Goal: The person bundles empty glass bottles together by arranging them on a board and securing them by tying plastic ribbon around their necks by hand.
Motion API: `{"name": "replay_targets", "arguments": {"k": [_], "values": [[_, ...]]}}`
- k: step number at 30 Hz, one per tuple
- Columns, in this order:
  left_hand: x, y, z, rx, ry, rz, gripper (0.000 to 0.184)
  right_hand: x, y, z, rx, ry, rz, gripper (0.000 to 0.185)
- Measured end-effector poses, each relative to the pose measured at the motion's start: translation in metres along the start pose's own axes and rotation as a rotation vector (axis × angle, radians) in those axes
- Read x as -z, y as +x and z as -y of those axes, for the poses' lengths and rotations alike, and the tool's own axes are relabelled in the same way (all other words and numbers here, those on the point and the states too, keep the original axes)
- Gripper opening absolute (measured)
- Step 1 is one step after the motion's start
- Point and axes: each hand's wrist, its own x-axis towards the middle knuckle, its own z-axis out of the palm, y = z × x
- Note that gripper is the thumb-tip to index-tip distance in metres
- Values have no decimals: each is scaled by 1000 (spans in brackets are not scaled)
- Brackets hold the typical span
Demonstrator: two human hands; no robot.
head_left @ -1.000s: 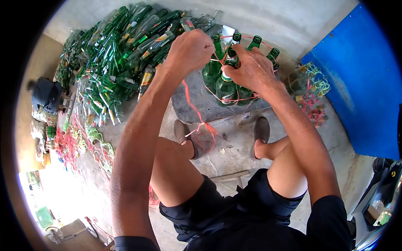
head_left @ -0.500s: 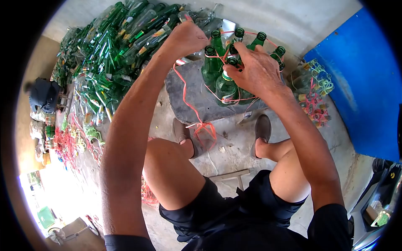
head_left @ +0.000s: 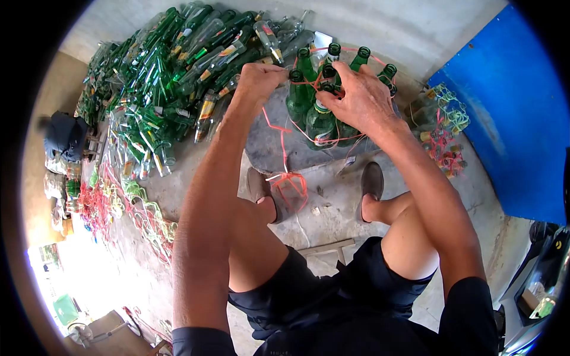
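Note:
A cluster of green glass bottles (head_left: 320, 126) stands upright on a grey slab (head_left: 267, 139), with red plastic string (head_left: 284, 142) looped around it and across the necks. My left hand (head_left: 261, 82) is closed in a pinch on that string just left of the necks; the loose end hangs down over the slab's front edge. Across the middle necks lies my right hand (head_left: 363, 98), thumb at the front bottle and fingers curled over the ones behind. Its fingertips are partly hidden among the bottle tops.
A large heap of bottles (head_left: 160, 77) fills the floor at the left and back. Tangled red and green string (head_left: 98, 204) lies at the left. More string-bound bottles (head_left: 442, 145) stand at the right near a blue panel (head_left: 504, 113). My shoes (head_left: 372, 181) are before the slab.
My left hand has moved down and slightly left, nearer to me, still with the string. My right hand stays at the bottle necks.

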Motion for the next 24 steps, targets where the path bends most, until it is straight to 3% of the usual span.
{"name": "replay_targets", "arguments": {"k": [6,12,16,24], "values": [[-2,-11,1,86,-108,-44,20,14,-16,-13,113,74,-122,39],[-6,-12,6,106,-182,-77,17,44,-28,-38,-160,-141,50,43],[-3,-15,8,89,-219,-61,21,47,-29,-54,-201,-136,172,46],[-8,-33,4,92,-225,-97,18,43,-29,-79,-118,-178,115,37]]}}
